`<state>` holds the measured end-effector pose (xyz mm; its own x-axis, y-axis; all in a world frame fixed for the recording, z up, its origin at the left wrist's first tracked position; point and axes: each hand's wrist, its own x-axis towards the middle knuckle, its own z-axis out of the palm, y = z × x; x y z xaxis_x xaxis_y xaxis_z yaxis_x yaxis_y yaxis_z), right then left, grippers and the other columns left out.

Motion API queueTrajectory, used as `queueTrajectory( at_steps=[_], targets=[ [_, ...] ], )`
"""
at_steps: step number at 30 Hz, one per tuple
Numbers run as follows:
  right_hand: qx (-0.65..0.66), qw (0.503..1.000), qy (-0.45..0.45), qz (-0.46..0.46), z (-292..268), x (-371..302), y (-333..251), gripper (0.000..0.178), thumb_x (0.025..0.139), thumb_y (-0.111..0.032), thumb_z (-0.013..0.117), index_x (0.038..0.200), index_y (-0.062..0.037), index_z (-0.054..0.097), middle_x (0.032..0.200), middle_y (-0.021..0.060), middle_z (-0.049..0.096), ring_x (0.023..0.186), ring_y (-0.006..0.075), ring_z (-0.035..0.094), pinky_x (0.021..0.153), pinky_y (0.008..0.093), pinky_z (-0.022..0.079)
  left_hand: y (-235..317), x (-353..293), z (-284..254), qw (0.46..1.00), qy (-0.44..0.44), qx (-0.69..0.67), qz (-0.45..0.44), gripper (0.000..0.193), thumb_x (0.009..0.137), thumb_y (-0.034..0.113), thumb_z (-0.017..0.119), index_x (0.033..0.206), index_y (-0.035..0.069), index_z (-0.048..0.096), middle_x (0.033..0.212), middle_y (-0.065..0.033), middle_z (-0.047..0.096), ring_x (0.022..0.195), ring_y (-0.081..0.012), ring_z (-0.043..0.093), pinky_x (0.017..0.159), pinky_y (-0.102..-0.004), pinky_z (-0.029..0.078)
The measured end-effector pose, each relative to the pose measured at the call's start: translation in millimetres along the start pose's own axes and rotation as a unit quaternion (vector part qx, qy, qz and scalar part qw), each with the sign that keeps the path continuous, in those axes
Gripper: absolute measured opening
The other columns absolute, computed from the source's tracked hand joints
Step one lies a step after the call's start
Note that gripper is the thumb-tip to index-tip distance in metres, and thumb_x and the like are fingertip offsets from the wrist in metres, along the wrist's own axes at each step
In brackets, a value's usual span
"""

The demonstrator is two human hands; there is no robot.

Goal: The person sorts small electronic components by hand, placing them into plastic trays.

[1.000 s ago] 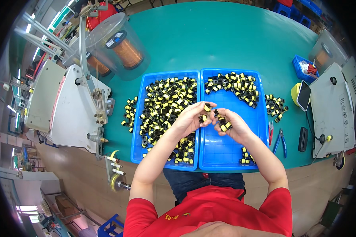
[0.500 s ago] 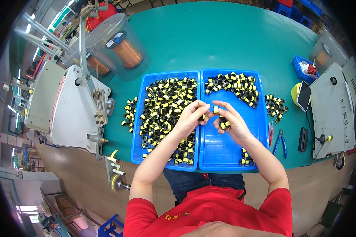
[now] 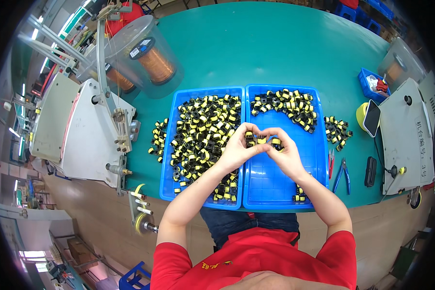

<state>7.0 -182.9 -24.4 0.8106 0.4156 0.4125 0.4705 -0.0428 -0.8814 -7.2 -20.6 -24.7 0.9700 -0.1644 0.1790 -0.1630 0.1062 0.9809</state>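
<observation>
My left hand (image 3: pixel 238 151) and my right hand (image 3: pixel 286 153) meet above the right blue tray (image 3: pixel 270 186), with fingertips nearly touching. Both are closed on small black coil bobbins wrapped in yellow tape. One bobbin (image 3: pixel 250 140) sits in the curl of my left fingers, another yellow-banded bobbin (image 3: pixel 261 140) lies between the two hands, and a further bobbin (image 3: pixel 276 143) is tucked inside my right hand. Fingers partly cover all of them. More bobbins fill the left blue tray (image 3: pixel 168 181). In the right tray a group of bobbins (image 3: pixel 295 108) lies along the far side.
Loose bobbins (image 3: pixel 337 131) lie right of the trays. Red-handled pliers (image 3: pixel 331 163), blue-handled cutters (image 3: pixel 343 175) and a black case (image 3: pixel 370 171) rest nearby. White machines (image 3: pixel 89 135) flank both sides. Copper wire spools (image 3: pixel 155 63) stand far left, and a small blue bin (image 3: pixel 372 87) far right.
My hands have come closer together, with the fingers curling round the bobbins. The left hand has turned and moved slightly right; the right hand's fingers have bent inward.
</observation>
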Motion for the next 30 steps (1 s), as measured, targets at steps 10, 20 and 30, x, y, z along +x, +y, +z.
queueTrajectory(
  at_steps=[10, 20, 30],
  targets=[
    [0.246, 0.909, 0.026, 0.336, -6, 4, -13, 0.031, 0.093, -0.015, 0.044, 0.122, -0.006, 0.039, 0.093, 0.0112, 0.057, 0.059, 0.0101, 0.049, 0.048, 0.0231, 0.038, 17, 6, -19, 0.921, -0.023, -0.333, -0.2, 0.034, 0.092, 0.017, 0.049, 0.121, -0.001, 0.047, 0.097, -0.0089, 0.055, 0.074, -0.0133, 0.049, 0.058, -0.023, 0.039],
    [0.29, 0.894, -0.034, 0.339, -8, 7, -25, 0.038, 0.098, -0.033, 0.03, 0.124, -0.0081, 0.04, 0.069, 0.0082, 0.056, 0.053, 0.0102, 0.049, 0.042, 0.0215, 0.032, 15, 3, -14, 0.956, -0.066, -0.194, -0.208, 0.018, 0.082, 0.012, 0.066, 0.093, 0.008, 0.052, 0.094, -0.0028, 0.056, 0.074, -0.0103, 0.055, 0.054, -0.0194, 0.038],
    [0.321, 0.882, -0.031, 0.343, -6, 4, -21, 0.041, 0.097, -0.039, 0.033, 0.122, -0.0079, 0.042, 0.074, 0.0049, 0.053, 0.059, 0.0126, 0.051, 0.047, 0.0243, 0.037, 11, -1, -13, 0.958, -0.081, -0.147, -0.233, 0.029, 0.086, 0.021, 0.063, 0.109, 0.005, 0.054, 0.097, 0.0014, 0.053, 0.074, -0.0047, 0.048, 0.058, -0.0184, 0.038]
  ],
)
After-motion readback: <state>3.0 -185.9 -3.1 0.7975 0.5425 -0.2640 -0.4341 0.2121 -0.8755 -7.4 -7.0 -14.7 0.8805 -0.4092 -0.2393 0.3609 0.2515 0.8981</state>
